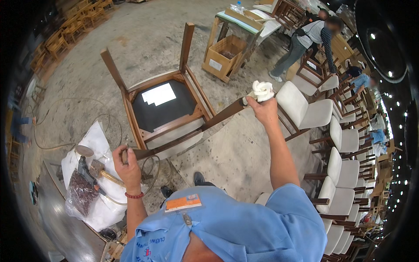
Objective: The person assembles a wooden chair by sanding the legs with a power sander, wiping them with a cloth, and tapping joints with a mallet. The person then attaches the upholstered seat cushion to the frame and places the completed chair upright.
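Note:
An upturned wooden chair (200, 127) with brown legs stands in front of me, its pale seat facing down. Its underside shows a black panel (150, 117) with white paper labels (160, 93). My left hand (127, 168) is closed round the end of the near left leg, a red bead bracelet on its wrist. At the tip of the near right leg, my right hand (265, 111) grips a bunched white cloth (263, 90); its thumb lies by the leg end. How far the cloth touches the leg is hard to make out.
At lower left, a bench (65, 222) bears a white sheet, a mallet (104, 171), an air tool (84, 169) and a plastic bag of brown bits (80, 194). A hose crosses the floor. Pale upholstered chairs (314, 111) line the right; a person (305, 39) bends beyond a box (223, 56).

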Tool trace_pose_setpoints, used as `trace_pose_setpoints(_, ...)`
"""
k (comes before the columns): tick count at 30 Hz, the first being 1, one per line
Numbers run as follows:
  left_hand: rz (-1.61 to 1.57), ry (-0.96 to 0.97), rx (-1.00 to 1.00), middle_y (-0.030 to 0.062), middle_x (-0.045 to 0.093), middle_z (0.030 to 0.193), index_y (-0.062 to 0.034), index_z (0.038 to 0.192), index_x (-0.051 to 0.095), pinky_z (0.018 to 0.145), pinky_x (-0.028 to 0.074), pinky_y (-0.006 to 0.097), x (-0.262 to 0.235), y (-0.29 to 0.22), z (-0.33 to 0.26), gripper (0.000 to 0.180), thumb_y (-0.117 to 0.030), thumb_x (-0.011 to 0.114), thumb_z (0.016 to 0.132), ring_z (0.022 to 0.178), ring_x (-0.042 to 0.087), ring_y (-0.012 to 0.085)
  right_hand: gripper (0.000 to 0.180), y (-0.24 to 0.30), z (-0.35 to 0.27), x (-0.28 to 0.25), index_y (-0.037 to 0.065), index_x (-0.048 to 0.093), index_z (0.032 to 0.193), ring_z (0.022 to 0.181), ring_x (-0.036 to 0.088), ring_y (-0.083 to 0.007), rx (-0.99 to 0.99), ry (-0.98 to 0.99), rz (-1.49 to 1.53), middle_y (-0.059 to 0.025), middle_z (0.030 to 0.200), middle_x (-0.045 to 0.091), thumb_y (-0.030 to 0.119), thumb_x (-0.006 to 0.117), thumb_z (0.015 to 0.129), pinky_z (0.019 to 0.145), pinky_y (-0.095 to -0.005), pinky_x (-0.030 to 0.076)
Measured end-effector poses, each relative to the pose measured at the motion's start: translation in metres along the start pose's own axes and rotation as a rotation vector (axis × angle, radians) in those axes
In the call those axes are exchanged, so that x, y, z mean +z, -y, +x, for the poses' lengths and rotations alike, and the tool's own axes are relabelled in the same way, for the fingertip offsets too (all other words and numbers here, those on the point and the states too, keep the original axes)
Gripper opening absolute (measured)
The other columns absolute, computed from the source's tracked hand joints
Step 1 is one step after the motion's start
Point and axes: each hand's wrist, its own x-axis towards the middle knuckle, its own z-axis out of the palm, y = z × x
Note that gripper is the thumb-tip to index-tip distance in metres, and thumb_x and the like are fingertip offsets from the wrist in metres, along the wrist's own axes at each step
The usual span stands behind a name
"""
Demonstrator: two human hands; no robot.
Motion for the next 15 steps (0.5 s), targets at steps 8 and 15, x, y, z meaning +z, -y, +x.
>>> trace_pose_setpoints(8, -0.001, 0.003, -0.013, 0.0095, 0.058, 0.102, 0.0023, 0.106, 0.056, 0.091, 0.044, 0.030, 0.003, -0.001, 0.001, 0.017, -0.006, 0.060, 0.092, 0.097, 0.056, 0.0190, 0.033, 0.003, 0.004, -0.009, 0.001, 0.066, 0.103, 0.079, 0.063, -0.0174, -0.011, 0.006, -0.075, -0.0076, 0.090, 0.070, 0.022, 0.076, 0.080, 0.073, -0.0333, 0.050)
trace_pose_setpoints(15, -0.065, -0.009, -0.028, 0.0081, 0.058, 0.102, 0.0017, 0.106, 0.057, 0.091, 0.043, 0.029, 0.000, 0.006, -0.002, 0.017, -0.009, 0.059, 0.093, 0.097, 0.055, 0.0174, 0.041, 0.017, -0.003, -0.001, 0.005, 0.064, 0.110, 0.091, 0.067, -0.0326, -0.037, 0.063, -0.159, -0.0141, 0.099, 0.070, 0.026, 0.077, 0.077, 0.080, -0.0389, 0.052)
